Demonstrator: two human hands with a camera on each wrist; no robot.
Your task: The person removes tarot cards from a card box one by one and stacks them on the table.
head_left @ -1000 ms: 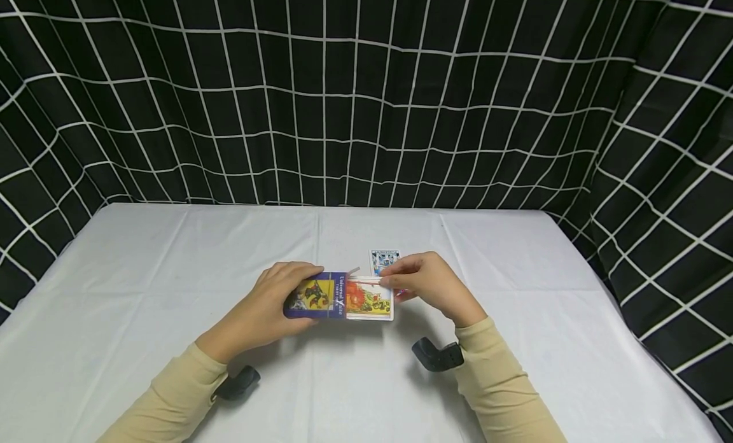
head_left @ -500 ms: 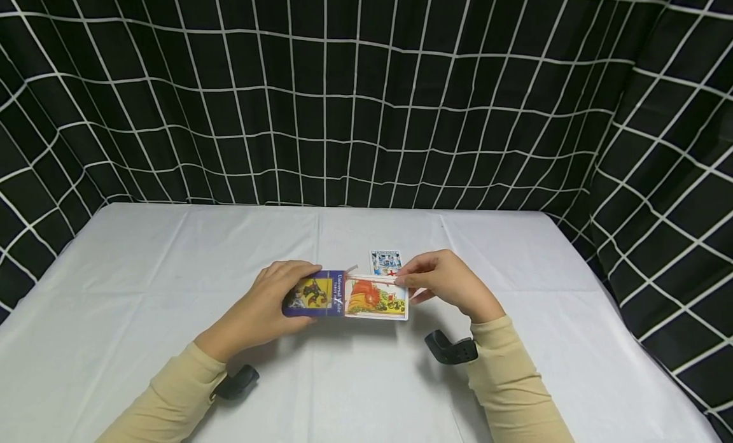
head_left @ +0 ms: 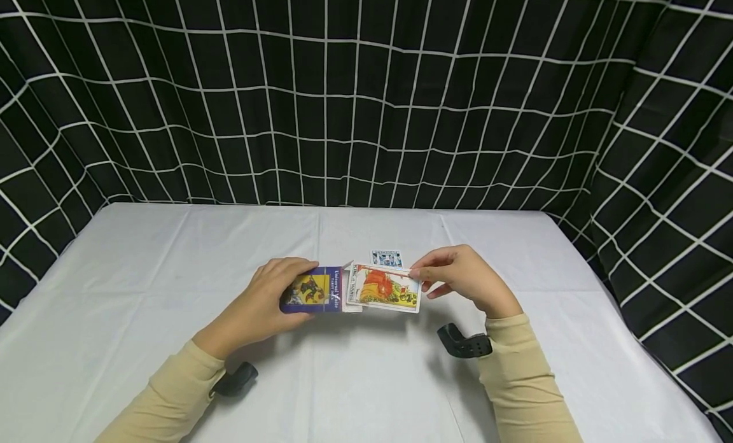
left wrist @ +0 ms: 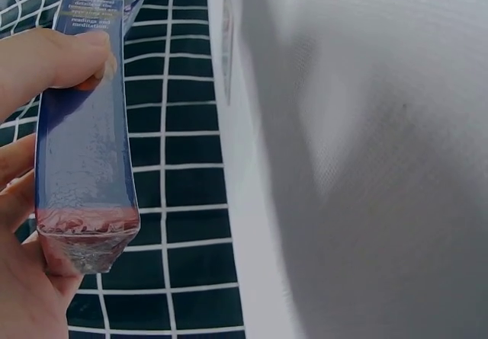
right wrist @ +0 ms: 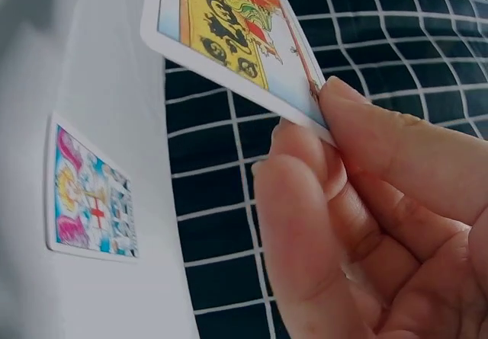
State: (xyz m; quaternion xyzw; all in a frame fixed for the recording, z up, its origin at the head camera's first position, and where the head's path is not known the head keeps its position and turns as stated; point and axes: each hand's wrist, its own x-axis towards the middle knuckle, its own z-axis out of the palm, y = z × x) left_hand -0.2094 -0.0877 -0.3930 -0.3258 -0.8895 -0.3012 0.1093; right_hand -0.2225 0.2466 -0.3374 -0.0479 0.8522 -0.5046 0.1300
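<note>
My left hand [head_left: 260, 300] grips a blue tarot card box [head_left: 312, 290] around its sides, above the table. In the left wrist view, the thumb presses the narrow side of the box [left wrist: 84, 145], which has shiny clear wrap bunched at its end. My right hand [head_left: 466, 279] pinches the corner of a King of Wands tarot card [head_left: 382, 288] between thumb and fingers. That card lies slightly tilted in front of the box's open end, where a white edge shows. Behind it a second tarot card [head_left: 387, 258], partly covered in the head view, lies face up on the table.
A white cloth covers the table [head_left: 172, 258]. Black curtains [head_left: 338, 112] with a white grid stand behind it and at both sides. A black wrist camera [head_left: 464, 342] juts from the right sleeve, and another black camera [head_left: 236, 379] from the left.
The right hand has moved right and slightly away, drawing the King of Wands card out of the box until its title end shows. The left hand has shifted slightly with the box.
</note>
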